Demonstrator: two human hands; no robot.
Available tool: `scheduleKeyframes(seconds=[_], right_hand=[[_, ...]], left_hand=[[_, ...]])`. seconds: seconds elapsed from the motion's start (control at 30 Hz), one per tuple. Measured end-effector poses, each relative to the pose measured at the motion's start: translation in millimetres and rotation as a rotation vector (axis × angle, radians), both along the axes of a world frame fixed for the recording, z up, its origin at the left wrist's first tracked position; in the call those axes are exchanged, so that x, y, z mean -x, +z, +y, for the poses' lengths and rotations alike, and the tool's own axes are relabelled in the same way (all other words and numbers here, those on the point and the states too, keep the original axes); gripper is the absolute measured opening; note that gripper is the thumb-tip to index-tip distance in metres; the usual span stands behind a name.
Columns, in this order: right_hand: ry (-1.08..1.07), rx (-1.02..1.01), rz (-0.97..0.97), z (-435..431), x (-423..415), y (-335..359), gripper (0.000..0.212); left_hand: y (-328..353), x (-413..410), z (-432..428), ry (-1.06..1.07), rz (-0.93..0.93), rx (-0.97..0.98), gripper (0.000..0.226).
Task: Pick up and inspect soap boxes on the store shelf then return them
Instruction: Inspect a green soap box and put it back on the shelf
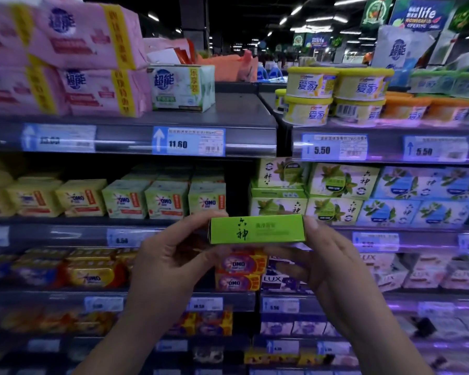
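Head view shows the green box (pixel 256 229) off the shelf (pixel 136 221); left hand (pixel 171 263) and right hand (pixel 322 269) pinch its two ends in front of the stacks; inspection seems under way; returning it is left.

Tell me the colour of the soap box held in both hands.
Bright green soap box with dark brush lettering, seen in the head view.
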State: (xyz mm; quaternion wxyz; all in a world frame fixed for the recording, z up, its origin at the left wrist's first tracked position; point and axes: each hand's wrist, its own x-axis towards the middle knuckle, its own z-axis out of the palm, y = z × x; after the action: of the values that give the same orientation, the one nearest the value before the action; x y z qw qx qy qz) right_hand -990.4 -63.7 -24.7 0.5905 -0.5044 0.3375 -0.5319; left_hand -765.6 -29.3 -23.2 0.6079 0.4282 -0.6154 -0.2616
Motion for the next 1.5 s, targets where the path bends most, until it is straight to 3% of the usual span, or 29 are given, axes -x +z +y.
scheduleKeyframes(seconds=[0.13, 0.27, 0.43, 0.6, 0.77, 0.97, 1.2, 1.33, 1.5], right_hand=[[-0.028, 0.052, -0.020, 4, 3, 3, 0.055], [-0.136, 0.123, 0.053, 6, 6, -3, 0.074], [-0.211, 0.144, -0.004, 8, 4, -8, 0.054], [-0.198, 0.044, -0.084, 11, -10, -20, 0.033], [-0.156, -0.033, -0.091, 12, -16, -30, 0.042], [-0.224, 0.208, -0.167, 11, -4, -16, 0.046], [-0.272, 0.439, -0.015, 17, -15, -3, 0.044], [-0.339, 0.442, 0.025, 14, -13, -1, 0.037], [-0.525, 0.298, 0.164, -3, 4, -8, 0.025]], left_hand=[[-5, -8, -2, -0.142, -0.033, 0.014, 0.040], [-4, -3, -1, -0.222, 0.085, -0.052, 0.039], [-2, 5, -3, -0.157, 0.213, -0.069, 0.061], [6, 12, 4, -0.078, 0.042, 0.069, 0.072], [9, 17, 5, -0.132, -0.048, 0.194, 0.083], [-1, 13, 2, -0.082, 0.031, 0.162, 0.045], [-21, 26, -18, -0.091, 0.266, -0.204, 0.042], [-24, 33, -23, -0.102, 0.256, -0.254, 0.040], [-13, 38, -29, 0.061, 0.195, -0.111, 0.039]])
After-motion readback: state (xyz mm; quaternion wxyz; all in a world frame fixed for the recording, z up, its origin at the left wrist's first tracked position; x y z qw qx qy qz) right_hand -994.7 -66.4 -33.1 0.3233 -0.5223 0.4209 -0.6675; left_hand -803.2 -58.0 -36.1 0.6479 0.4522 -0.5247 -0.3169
